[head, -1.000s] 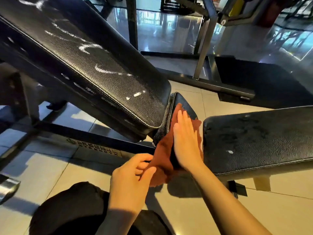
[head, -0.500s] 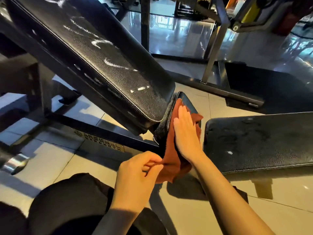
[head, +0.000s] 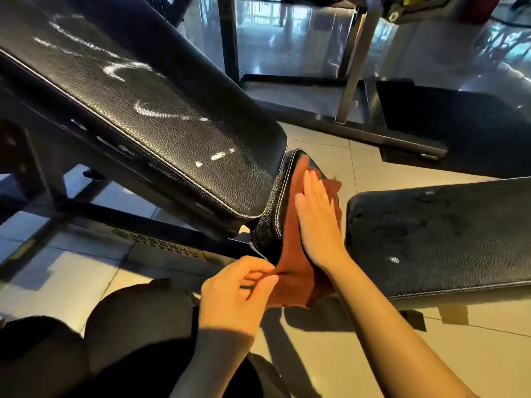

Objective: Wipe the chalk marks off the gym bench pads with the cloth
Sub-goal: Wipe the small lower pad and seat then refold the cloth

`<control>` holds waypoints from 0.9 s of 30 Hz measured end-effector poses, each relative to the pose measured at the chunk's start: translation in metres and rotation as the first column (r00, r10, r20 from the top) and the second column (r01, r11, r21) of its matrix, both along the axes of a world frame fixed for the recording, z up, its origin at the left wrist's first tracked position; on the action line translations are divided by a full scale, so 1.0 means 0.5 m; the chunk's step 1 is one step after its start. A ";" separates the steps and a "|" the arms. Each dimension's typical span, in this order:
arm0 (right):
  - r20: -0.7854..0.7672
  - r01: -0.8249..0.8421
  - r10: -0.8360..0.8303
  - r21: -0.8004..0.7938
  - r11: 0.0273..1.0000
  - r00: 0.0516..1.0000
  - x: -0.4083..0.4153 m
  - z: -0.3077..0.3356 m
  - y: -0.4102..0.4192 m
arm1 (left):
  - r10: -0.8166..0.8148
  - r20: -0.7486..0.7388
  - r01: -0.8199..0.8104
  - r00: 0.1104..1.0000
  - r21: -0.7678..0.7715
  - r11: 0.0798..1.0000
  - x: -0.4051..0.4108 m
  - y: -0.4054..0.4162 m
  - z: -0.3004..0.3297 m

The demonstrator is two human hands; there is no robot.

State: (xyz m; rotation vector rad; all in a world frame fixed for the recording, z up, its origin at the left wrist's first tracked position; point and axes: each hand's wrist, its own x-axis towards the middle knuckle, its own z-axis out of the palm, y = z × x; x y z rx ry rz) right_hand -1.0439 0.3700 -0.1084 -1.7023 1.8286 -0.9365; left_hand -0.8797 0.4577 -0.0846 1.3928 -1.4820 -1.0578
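Task status: early, by judgement. Rust-orange cloth [head: 296,254] draped over the small tilted seat pad [head: 271,222] at scene centre, pressed flat against it under the straight fingers of the right hand [head: 317,222]. Lower corner of the cloth pinched in the grip of the left hand [head: 235,294], between thumb and curled fingers, near the bottom edge of the seat pad. No chalk visible on the uncovered part of the seat pad; area beneath the cloth hidden. Inclined back pad [head: 149,110], far left: several white chalk strokes [head: 155,112] present along its length, apparently untouched. Flat bench pad [head: 442,234], right: one small white chalk spot [head: 395,259] near its near edge, plus faint dull smudges. Remaining work, as judged: back pad in full, then the spot on the flat pad.
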 end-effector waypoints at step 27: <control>0.033 0.014 -0.014 -0.004 1.000 0.999 0.005 -0.017 0.040 | -0.017 -0.095 0.039 0.995 0.235 0.971 -0.003 -0.005 -0.019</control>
